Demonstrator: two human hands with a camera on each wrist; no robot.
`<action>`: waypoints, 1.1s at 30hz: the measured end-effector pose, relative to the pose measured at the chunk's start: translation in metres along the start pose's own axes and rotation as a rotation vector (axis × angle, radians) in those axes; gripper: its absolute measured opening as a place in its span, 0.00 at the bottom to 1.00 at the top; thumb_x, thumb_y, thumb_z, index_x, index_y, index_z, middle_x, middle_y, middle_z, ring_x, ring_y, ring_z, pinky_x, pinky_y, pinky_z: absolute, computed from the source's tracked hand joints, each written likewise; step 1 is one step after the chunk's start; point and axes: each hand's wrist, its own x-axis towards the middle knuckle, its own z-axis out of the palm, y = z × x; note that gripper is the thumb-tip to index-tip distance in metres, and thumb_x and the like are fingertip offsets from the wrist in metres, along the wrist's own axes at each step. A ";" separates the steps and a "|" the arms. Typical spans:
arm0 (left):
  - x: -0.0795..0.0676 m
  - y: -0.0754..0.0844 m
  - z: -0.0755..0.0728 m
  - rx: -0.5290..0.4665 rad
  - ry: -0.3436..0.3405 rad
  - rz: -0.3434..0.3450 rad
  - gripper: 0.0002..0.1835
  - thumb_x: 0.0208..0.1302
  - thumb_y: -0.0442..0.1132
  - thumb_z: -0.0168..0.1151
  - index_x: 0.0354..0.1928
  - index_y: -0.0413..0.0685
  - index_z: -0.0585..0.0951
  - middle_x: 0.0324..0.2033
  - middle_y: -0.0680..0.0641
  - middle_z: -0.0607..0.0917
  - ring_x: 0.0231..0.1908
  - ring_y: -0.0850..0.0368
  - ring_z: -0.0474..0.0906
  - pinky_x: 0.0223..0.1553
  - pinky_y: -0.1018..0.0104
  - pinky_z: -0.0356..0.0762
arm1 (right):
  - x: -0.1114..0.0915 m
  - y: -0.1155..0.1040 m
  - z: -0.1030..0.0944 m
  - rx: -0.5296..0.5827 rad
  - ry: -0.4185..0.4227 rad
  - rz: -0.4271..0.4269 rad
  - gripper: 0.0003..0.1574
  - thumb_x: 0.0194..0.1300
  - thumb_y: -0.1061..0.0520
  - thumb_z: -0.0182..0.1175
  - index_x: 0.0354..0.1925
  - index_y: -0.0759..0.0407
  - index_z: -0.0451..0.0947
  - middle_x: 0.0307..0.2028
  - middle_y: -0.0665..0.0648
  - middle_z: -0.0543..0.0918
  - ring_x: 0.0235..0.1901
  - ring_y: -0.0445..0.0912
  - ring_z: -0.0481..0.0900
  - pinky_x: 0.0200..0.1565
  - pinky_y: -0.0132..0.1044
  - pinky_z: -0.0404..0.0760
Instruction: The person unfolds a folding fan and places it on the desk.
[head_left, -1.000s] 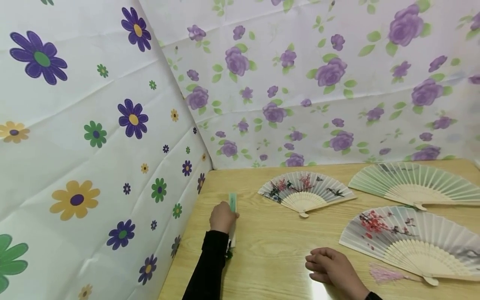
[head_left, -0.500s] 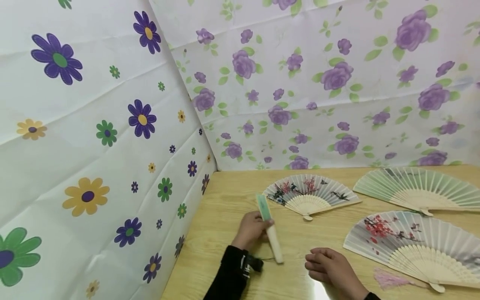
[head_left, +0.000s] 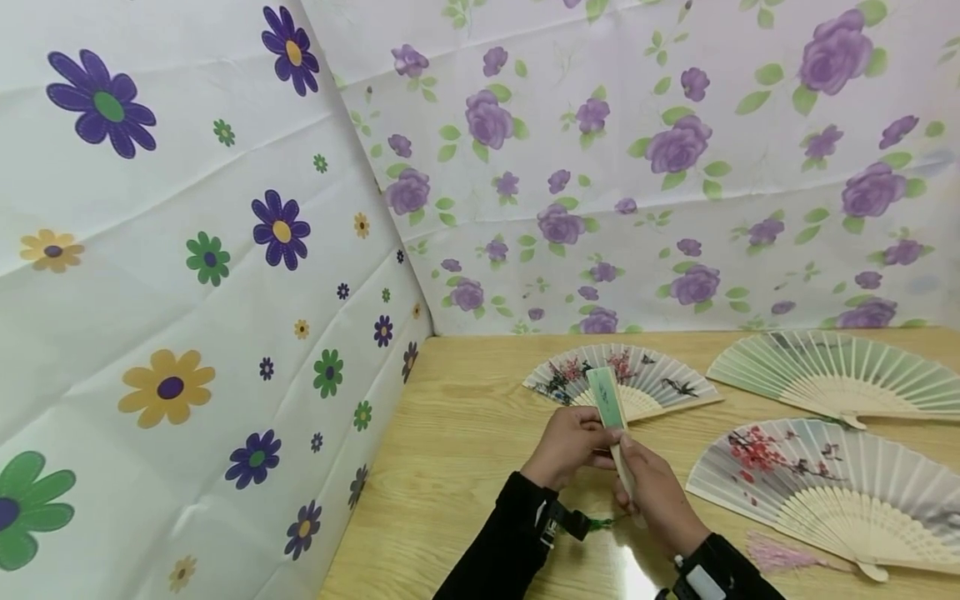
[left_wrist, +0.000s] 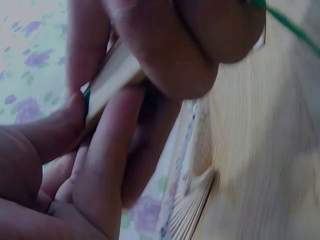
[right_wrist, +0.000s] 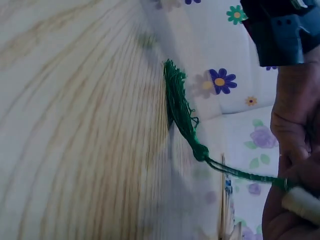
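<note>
Above the wooden bench (head_left: pixel 465 433), between flowered walls (head_left: pixel 187 250), both hands' grips clasped the folded fan (head_left: pixel 609 407), green end pointing away.

The head view is evenly and brightly lit, with only faint shadows cast; a white glare patch is seen on the tabletop (head_left: pixel 633 575) near the bottom edge. Straight lines are bowed toward the edges. Both wrist views are dimmer, blurred and out of focus.
</note>
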 end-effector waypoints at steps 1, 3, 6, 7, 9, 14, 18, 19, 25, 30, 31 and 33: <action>0.001 0.001 0.003 -0.003 0.009 -0.004 0.10 0.81 0.31 0.70 0.58 0.38 0.91 0.44 0.40 0.96 0.40 0.50 0.97 0.51 0.49 1.01 | 0.000 0.000 -0.001 0.005 0.018 0.005 0.45 0.96 0.33 0.32 0.88 0.63 0.59 0.26 0.52 0.76 0.23 0.41 0.70 0.27 0.33 0.75; 0.004 0.002 0.008 -0.004 0.032 -0.015 0.09 0.81 0.31 0.70 0.57 0.39 0.92 0.44 0.40 0.96 0.43 0.46 0.98 0.51 0.48 1.01 | 0.000 0.001 -0.003 0.013 0.050 0.013 0.43 0.97 0.34 0.32 0.86 0.63 0.62 0.24 0.50 0.73 0.22 0.41 0.68 0.26 0.32 0.73; 0.006 0.003 0.011 0.001 0.079 -0.020 0.08 0.80 0.30 0.71 0.55 0.38 0.92 0.42 0.39 0.97 0.43 0.43 0.98 0.48 0.50 1.02 | 0.001 0.003 -0.002 0.012 0.085 0.002 0.41 0.98 0.37 0.33 0.83 0.66 0.66 0.25 0.50 0.75 0.23 0.41 0.70 0.28 0.32 0.75; 0.006 0.003 0.012 0.004 0.093 -0.016 0.08 0.80 0.30 0.71 0.54 0.38 0.92 0.42 0.39 0.97 0.43 0.43 0.98 0.47 0.50 1.02 | 0.001 0.004 -0.001 0.010 0.096 -0.005 0.42 0.98 0.37 0.34 0.83 0.67 0.66 0.26 0.51 0.76 0.24 0.41 0.71 0.28 0.32 0.76; 0.007 0.001 0.014 -0.006 0.121 -0.014 0.07 0.79 0.29 0.71 0.54 0.38 0.92 0.41 0.39 0.96 0.40 0.45 0.98 0.45 0.52 1.02 | 0.001 0.005 -0.001 0.020 0.129 -0.017 0.42 0.98 0.38 0.35 0.81 0.69 0.68 0.27 0.51 0.78 0.26 0.41 0.74 0.29 0.32 0.78; 0.007 -0.006 0.017 -0.031 0.172 -0.002 0.09 0.80 0.30 0.70 0.56 0.41 0.91 0.37 0.45 0.92 0.34 0.56 0.93 0.40 0.59 1.01 | 0.000 0.008 -0.005 0.052 0.216 -0.039 0.45 0.97 0.39 0.34 0.78 0.76 0.69 0.34 0.52 0.89 0.32 0.40 0.85 0.34 0.33 0.88; 0.006 -0.015 0.017 -0.103 0.205 0.032 0.10 0.81 0.30 0.69 0.58 0.40 0.90 0.35 0.49 0.88 0.36 0.61 0.90 0.39 0.65 0.99 | 0.000 0.008 -0.011 0.164 0.220 -0.075 0.47 0.97 0.38 0.32 0.81 0.79 0.63 0.41 0.52 0.95 0.39 0.39 0.94 0.46 0.36 0.99; 0.006 -0.017 0.017 -0.128 0.214 0.048 0.10 0.81 0.30 0.69 0.59 0.39 0.90 0.36 0.49 0.88 0.37 0.61 0.90 0.39 0.65 0.99 | 0.001 0.008 -0.012 0.207 0.217 -0.088 0.48 0.96 0.37 0.31 0.82 0.80 0.61 0.43 0.54 0.95 0.41 0.39 0.95 0.48 0.37 1.00; 0.001 -0.033 0.018 -0.301 0.277 0.079 0.09 0.83 0.30 0.66 0.58 0.44 0.89 0.38 0.49 0.86 0.40 0.59 0.90 0.43 0.64 0.98 | -0.004 0.011 -0.017 0.288 0.275 -0.100 0.52 0.94 0.33 0.28 0.90 0.72 0.48 0.80 0.78 0.70 0.73 0.47 0.83 0.58 0.22 0.91; 0.001 -0.035 0.010 -0.338 0.258 0.099 0.05 0.84 0.31 0.67 0.46 0.49 0.86 0.32 0.53 0.80 0.35 0.61 0.87 0.41 0.66 0.97 | -0.002 0.011 -0.030 0.284 0.286 -0.057 0.47 0.93 0.32 0.41 0.83 0.68 0.69 0.72 0.73 0.82 0.72 0.52 0.85 0.48 0.17 0.87; 0.002 -0.034 0.005 -0.323 0.236 0.101 0.05 0.84 0.32 0.67 0.45 0.50 0.86 0.31 0.53 0.81 0.34 0.61 0.88 0.42 0.66 0.98 | -0.001 0.011 -0.037 0.286 0.262 -0.038 0.41 0.93 0.34 0.46 0.74 0.67 0.79 0.63 0.68 0.90 0.61 0.48 0.90 0.46 0.19 0.89; 0.002 -0.029 -0.008 -0.281 0.176 0.094 0.08 0.84 0.33 0.67 0.41 0.49 0.83 0.31 0.53 0.84 0.34 0.61 0.91 0.43 0.65 1.00 | 0.000 0.011 -0.055 0.284 0.162 -0.009 0.29 0.93 0.40 0.54 0.55 0.60 0.91 0.45 0.52 0.95 0.44 0.40 0.92 0.44 0.26 0.94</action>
